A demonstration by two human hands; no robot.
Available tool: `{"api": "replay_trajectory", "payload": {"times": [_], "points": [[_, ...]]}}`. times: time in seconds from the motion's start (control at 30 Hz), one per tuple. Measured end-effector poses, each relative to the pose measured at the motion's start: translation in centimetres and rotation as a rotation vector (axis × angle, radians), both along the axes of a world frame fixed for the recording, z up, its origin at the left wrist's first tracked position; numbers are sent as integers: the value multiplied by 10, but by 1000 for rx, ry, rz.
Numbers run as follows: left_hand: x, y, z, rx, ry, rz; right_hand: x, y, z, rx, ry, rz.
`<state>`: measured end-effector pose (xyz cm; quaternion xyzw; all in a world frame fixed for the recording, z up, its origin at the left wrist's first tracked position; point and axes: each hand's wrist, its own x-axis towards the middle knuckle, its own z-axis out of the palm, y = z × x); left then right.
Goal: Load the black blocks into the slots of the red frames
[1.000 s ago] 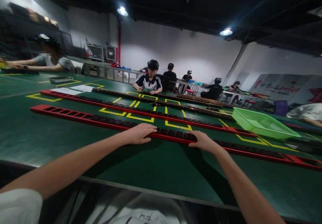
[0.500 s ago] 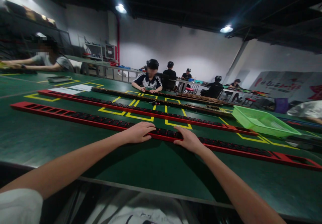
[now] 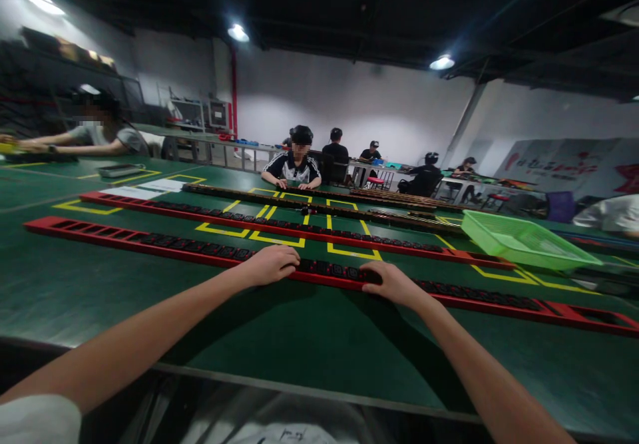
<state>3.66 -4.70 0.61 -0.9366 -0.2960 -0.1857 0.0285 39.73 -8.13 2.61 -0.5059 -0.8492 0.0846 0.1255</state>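
A long red strip [image 3: 150,239] set with black sockets lies across the green table [image 3: 299,344] in front of me. My left hand [image 3: 269,264] rests on its near edge with the fingers curled over it. My right hand [image 3: 394,284] sits a little further right on the same strip, fingers also bent over its top. Both arms reach out from the near table edge. The strip's empty red frame openings show at its far left and far right ends.
A second red strip [image 3: 279,225] and darker strips [image 3: 349,210] lie parallel beyond, over yellow floor-tape marks. A green mesh basket [image 3: 524,241] stands at the right. White sheets [image 3: 144,188] lie at the left. A person [image 3: 294,164] sits opposite; others work at the left and behind.
The red strip has slid to the left under my hands. My right hand moved left along it, then back a little to the right. My left hand stayed nearly in place.
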Motion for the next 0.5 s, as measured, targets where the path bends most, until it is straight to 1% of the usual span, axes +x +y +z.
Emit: {"api": "replay_trajectory", "payload": {"times": [0.17, 0.37, 0.5], "points": [[-1, 4, -4, -30, -28, 12, 1, 0, -2, 17, 17, 8], [-5, 12, -9, -135, -129, -39, 5, 1, -4, -13, 43, -5], [-7, 15, -11, -169, -159, -64, 5, 2, -4, -11, 45, 2]]}}
